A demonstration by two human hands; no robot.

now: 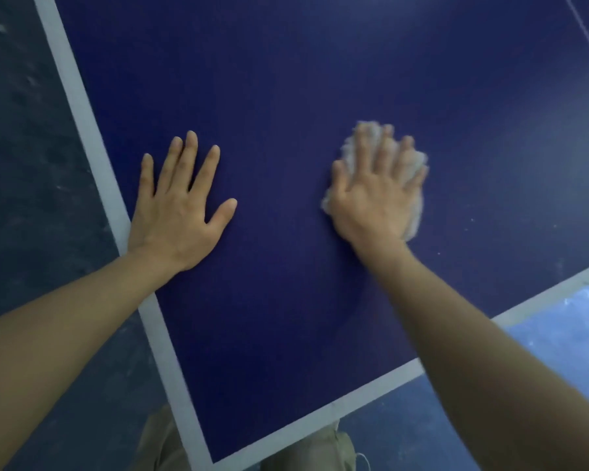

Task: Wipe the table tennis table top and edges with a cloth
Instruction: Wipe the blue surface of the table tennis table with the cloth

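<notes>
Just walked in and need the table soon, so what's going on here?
A person is wiping the blue table tennis table. The right hand presses a fluffy pale cloth flat on the top with straight fingers, in from the corner. The left hand rests open and flat on the surface beside the white edge line, holding nothing. Small specks show on the top to the right of the cloth.
</notes>
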